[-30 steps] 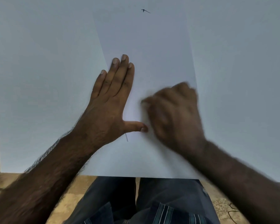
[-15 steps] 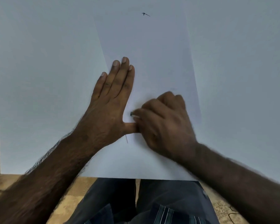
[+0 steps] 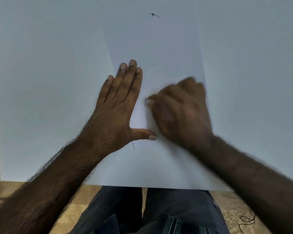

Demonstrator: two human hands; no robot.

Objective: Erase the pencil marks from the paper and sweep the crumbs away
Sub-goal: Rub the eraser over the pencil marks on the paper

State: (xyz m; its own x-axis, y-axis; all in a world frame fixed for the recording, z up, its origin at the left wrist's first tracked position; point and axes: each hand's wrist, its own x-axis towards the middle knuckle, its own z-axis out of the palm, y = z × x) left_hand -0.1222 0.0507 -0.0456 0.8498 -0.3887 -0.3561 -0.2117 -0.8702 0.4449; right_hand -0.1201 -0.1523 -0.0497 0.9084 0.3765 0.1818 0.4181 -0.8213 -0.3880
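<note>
Pressing flat left hand point(image 3: 115, 114) on smooth paper point(image 3: 159, 53) | right hand point(image 3: 179, 112) blurred

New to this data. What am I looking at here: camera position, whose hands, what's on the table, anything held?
One view only: a camera worn on a person's head, looking down at their own bare hands. No robot. A white paper sheet lies on a pale table. The left hand lies flat, fingers straight, pinning the sheet. The right hand is curled and motion-blurred over the paper; whether it holds anything is hidden. A short pencil mark shows below the left thumb, a dark mark near the far edge.
</note>
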